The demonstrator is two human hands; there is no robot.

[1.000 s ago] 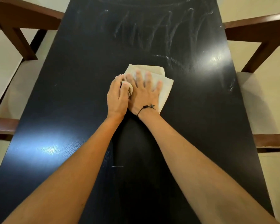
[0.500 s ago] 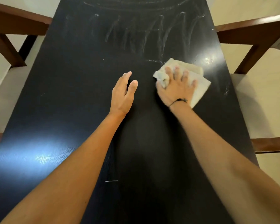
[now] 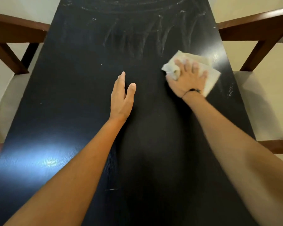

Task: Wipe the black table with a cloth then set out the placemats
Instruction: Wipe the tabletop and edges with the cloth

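The right hand (image 3: pixel 187 79) presses the pale cloth (image 3: pixel 209 74) flat on the black tabletop (image 3: pixel 72 88), fingers spread, thumb bunching its near corner. Beside that grip, the left hand (image 3: pixel 122 98) is open with straight fingers. Streaky smears (image 3: pixel 137 38) lie beyond the cloth.

Black table (image 3: pixel 72 111) bare left & near; cloth (image 3: pixel 211 75) under right hand (image 3: pixel 186 80) far right; wooden chair arms (image 3: pixel 252 30) flank both sides.

No legible text or markings.

home dining area | black table (image 3: pixel 72 95) | wooden chairs (image 3: pixel 252 28)
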